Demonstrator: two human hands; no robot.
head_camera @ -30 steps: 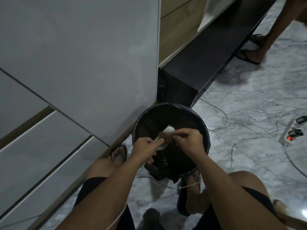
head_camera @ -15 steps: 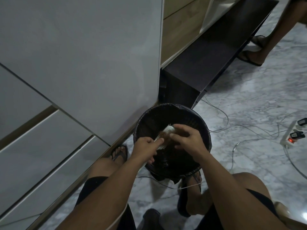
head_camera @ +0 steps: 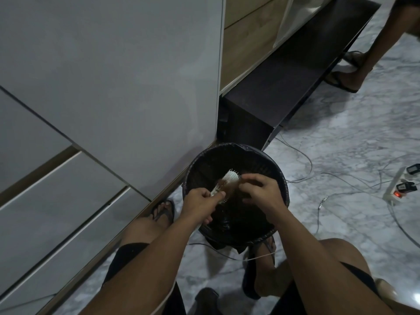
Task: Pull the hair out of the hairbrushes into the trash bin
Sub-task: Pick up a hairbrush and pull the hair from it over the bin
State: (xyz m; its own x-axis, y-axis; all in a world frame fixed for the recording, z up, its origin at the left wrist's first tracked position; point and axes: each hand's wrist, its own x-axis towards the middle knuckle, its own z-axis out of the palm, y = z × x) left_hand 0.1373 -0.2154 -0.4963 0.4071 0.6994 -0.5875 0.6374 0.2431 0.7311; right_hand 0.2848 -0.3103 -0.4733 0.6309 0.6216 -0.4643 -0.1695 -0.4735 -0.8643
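A round black trash bin (head_camera: 279, 176) lined with a dark bag stands on the floor between my knees. Over its mouth my left hand (head_camera: 201, 201) grips the handle of a white hairbrush (head_camera: 230, 176), bristles up, head pointing away from me. A brown clump of hair (head_camera: 228, 188) sits tangled in the bristles near the handle. My right hand (head_camera: 261, 192) hovers over the brush's right side, fingers bent and pinching at the hair; whether strands are between the fingertips I cannot make out.
A grey cabinet with drawers (head_camera: 102, 110) rises on the left, a low dark bench (head_camera: 284, 83) behind the bin. Cables (head_camera: 318, 201) and a power strip (head_camera: 402, 187) lie on the marble floor to the right. Another person's sandalled foot (head_camera: 347, 76) stands at the far right.
My right hand has shifted slightly to the right along the brush and its fingers have spread. More of the white brush head shows now. My left hand keeps its hold.
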